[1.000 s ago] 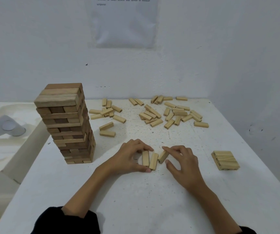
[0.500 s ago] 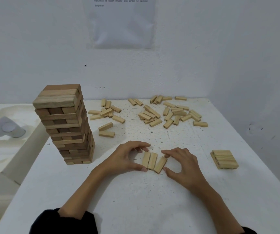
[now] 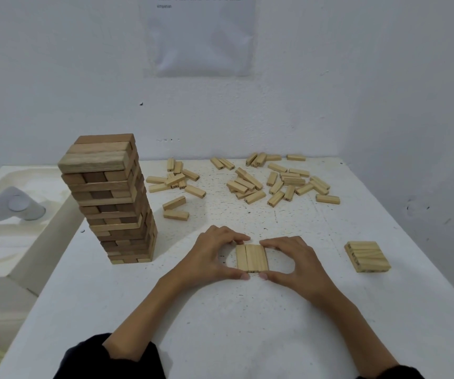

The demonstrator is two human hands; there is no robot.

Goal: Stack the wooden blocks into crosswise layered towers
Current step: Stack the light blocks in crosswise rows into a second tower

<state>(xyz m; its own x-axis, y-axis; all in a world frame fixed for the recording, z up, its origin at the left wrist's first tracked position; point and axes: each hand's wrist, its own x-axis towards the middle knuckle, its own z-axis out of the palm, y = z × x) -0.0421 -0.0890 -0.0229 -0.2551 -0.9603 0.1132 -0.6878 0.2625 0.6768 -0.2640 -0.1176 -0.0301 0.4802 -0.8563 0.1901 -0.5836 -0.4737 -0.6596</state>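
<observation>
The left hand (image 3: 215, 255) and right hand (image 3: 294, 261) each close their grip, thumb against fingers, on three blocks (image 3: 252, 257) lying side by side on the near worktop (image 3: 220, 324); a tower (image 3: 111, 198) stands left.

one head-worn view, looking forward and down

the only view comes from a wide-angle camera on the person's head, facing ahead and tilted down over the table (image 3: 220, 324). the left hand (image 3: 215, 255) and right hand (image 3: 291, 263) sit close beneath it, just below centre, around the row of blocks (image 3: 252, 257). the tall tower (image 3: 111, 203) stands to the left at mid distance. the wall (image 3: 330, 91) fills the upper half of the picture.
</observation>
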